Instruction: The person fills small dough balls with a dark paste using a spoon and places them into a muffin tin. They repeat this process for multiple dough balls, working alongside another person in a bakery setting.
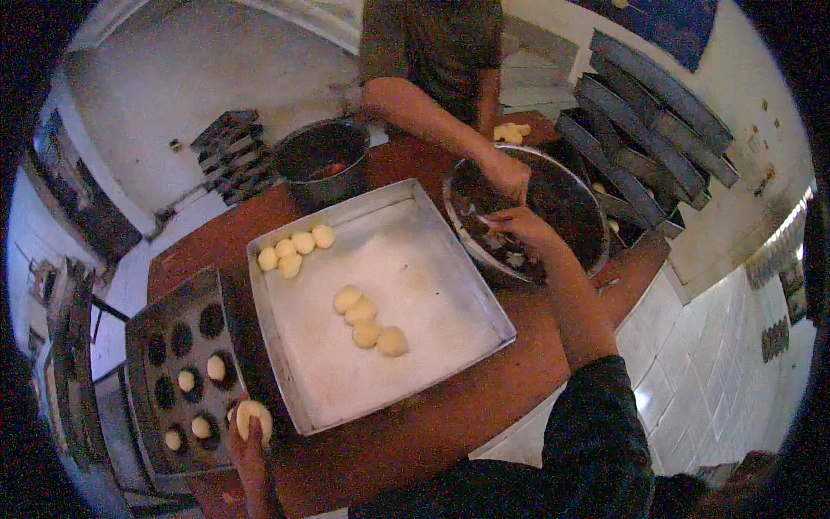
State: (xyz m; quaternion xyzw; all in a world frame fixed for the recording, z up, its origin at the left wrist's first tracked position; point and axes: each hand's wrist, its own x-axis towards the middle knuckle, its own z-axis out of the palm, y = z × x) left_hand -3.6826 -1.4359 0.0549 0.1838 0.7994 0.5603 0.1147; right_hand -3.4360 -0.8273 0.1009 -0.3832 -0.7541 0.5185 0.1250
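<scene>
At the lower left, my left hand (249,463) grips a flattened round of dough (262,419), with the thumb across it. Beside it is a dark muffin pan (147,368) with round hollows, several of them holding pale dough balls (201,427). My right hand (534,232) reaches over a large round bowl (588,203), fingers drawn together. Anything between those fingers is too blurred to make out. The bowl holds a dark mass with lighter bits. In the middle, a floured square metal tray (471,303) carries several dough balls (367,332), some in its far left corner.
Across the table, a person's hand (508,176) is also in the bowl. A dark pot (320,169) stands behind the tray, near stacked tins (232,156). Long metal pans (648,138) are piled at the right. Dough scraps (512,132) lie beyond the bowl on the reddish-brown table (415,445).
</scene>
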